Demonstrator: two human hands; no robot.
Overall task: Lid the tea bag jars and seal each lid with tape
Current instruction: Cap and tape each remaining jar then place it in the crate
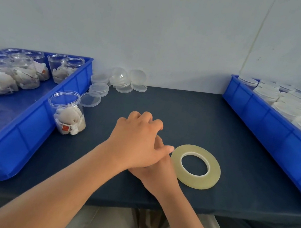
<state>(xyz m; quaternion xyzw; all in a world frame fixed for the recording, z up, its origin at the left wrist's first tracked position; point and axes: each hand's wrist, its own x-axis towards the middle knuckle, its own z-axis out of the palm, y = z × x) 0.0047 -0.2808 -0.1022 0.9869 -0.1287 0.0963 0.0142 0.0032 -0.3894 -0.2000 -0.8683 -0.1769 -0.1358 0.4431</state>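
**Hands Stacked Beside Tape; One Jar Unlidded**

The left hand [136,141] is laid over the right hand [159,168] on the table [195,117], fingers loosely curled, nothing held. The right fingers are hidden; their state cannot be told. The tape roll [195,167] lies flat just beside them. An unlidded tea bag jar [67,113] stands against the left bin [30,118], near loose lids [98,89].
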